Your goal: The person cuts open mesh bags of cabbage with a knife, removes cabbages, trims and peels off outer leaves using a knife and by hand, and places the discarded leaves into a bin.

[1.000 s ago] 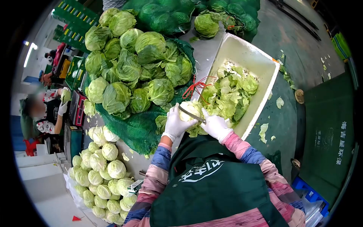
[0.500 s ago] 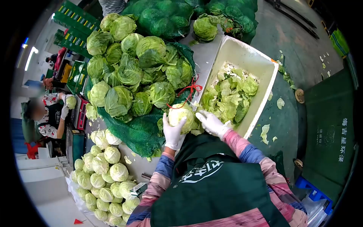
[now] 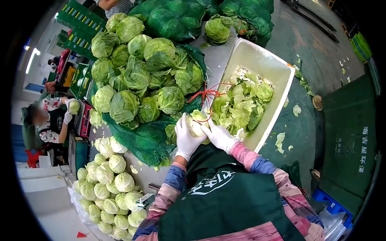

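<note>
Centre frame — our gloved left hand and right hand both clamp one cabbage head, just beside the white bin of trimmed leaves — untrimmed pile upper left.

Two gloved hands of the worker are in view, the left hand and the right hand, with one cabbage between them. One white tub of loose leaves. One open green net carrying about sixteen untrimmed heads. One untrimmed head lies apart by the tub. Trimmed pale heads number roughly twenty-five; the pile's lower edge is too crowded for an exact count. One co-worker at left holds one cabbage. One blue crate.
</note>
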A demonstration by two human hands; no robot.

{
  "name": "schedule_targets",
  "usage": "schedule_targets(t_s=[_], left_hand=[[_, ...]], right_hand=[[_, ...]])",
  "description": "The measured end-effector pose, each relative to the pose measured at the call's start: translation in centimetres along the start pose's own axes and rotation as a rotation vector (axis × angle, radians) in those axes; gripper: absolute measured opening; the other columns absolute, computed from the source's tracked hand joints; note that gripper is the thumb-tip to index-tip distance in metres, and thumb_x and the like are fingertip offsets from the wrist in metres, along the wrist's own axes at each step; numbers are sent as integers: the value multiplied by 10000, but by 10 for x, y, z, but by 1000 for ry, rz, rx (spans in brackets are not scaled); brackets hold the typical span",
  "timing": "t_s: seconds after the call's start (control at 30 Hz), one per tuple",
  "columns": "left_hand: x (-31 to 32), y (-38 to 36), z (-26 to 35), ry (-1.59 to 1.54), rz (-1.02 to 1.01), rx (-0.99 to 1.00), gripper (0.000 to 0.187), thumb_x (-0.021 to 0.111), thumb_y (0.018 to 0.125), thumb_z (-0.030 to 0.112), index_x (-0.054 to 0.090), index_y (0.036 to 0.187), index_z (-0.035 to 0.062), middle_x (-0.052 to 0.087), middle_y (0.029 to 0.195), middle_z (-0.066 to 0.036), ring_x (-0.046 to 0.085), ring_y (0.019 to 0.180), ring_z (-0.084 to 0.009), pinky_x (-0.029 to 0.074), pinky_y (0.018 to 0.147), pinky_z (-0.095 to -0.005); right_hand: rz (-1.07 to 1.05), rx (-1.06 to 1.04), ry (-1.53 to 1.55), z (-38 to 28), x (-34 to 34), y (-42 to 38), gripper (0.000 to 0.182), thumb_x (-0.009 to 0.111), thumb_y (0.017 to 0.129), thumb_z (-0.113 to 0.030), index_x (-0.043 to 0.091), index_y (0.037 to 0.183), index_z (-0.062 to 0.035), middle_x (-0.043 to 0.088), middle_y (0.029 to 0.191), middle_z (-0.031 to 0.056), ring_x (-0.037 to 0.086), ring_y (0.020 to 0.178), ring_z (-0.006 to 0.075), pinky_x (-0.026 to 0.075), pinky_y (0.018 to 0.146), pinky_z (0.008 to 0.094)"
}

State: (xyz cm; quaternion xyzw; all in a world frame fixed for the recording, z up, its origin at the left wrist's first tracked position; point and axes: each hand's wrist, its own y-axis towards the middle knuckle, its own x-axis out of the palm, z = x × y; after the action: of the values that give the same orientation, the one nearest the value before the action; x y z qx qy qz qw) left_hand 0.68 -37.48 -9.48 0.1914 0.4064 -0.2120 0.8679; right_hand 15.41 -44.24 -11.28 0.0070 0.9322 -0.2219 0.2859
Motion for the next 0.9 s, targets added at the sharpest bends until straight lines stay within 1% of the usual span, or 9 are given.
schedule_targets(t_s=[0.3, 0.37, 0.4, 0.47, 0.5, 0.63, 0.73, 0.83, 0.9], left_hand=[[16, -8, 7, 103, 122, -76, 900, 838, 598, 287, 419, 1311, -68, 430, 1245, -224, 430, 1158, -388, 386, 999, -445], [18, -10, 7, 102, 140, -110, 920, 853, 587, 293, 406, 1310, -61, 418, 1248, -227, 412, 1165, -396, 367, 1013, -454], [16, -12, 11, 102, 142, -113, 920, 853, 587, 293, 406, 1310, -61, 418, 1248, -227, 412, 1165, -396, 367, 1013, -454], [15, -24, 26, 113, 113, -92, 958, 875, 567, 305, 390, 1314, -48, 396, 1272, -228, 381, 1189, -407, 337, 1031, -470], [19, -36, 28, 135, 99, -56, 984, 874, 568, 321, 367, 1337, -26, 379, 1298, -235, 361, 1198, -426, 334, 1029, -483], [16, -48, 18, 25, 131, -16, 985, 895, 564, 284, 352, 1339, 10, 358, 1316, -220, 350, 1234, -405, 326, 1049, -471], [6, -47, 2, -28, 156, -52, 1006, 901, 562, 262, 324, 1348, 12, 339, 1327, -204, 353, 1251, -381, 323, 1066, -452], [-4, -49, -4, -116, 104, -38, 988, 901, 556, 202, 336, 1345, 17, 373, 1298, -167, 399, 1232, -331, 344, 1072, -406], [-8, -54, -9, -130, 105, -76, 995, 907, 555, 207, 333, 1343, 8, 363, 1303, -170, 399, 1235, -327, 351, 1071, -402]], right_hand=[[71, -34, -125, -9, -4, 4, 679, 366, 969, -514, 329, 1440, -27, 683, 870, 198, 651, 810, 384, 504, 703, 468], [70, -8, -163, -16, -10, 4, 619, 358, 972, -520, 511, 1317, -29, 682, 898, 212, 646, 846, 396, 499, 745, 466], [67, -9, -165, -11, -9, 12, 619, 358, 972, -520, 511, 1317, -29, 682, 898, 212, 646, 846, 396, 499, 745, 466], [235, 77, 323, 9, -6, 36, 596, 378, 976, -512, 639, 1141, -2, 665, 913, 257, 632, 869, 418, 480, 802, 440], [252, 143, 351, 17, -13, 46, 601, 394, 976, -514, 690, 987, 8, 663, 934, 261, 627, 905, 412, 474, 832, 420], [264, 125, 312, 29, -12, 47, 543, 479, 952, -503, 666, 1085, -10, 682, 899, 232, 645, 884, 378, 487, 801, 399], [254, -77, 378, 21, 2, 32, 508, 676, 837, -460, 665, 1079, -13, 668, 793, 222, 652, 743, 355, 507, 686, 388], [387, -82, 195, 14, 21, 30, 350, 675, 819, -389, 674, 948, -63, 665, 769, 189, 644, 726, 369, 510, 671, 413], [360, 25, 130, 33, 11, 44, 343, 656, 828, -386, 674, 986, -82, 672, 806, 193, 652, 755, 367, 514, 698, 426]])
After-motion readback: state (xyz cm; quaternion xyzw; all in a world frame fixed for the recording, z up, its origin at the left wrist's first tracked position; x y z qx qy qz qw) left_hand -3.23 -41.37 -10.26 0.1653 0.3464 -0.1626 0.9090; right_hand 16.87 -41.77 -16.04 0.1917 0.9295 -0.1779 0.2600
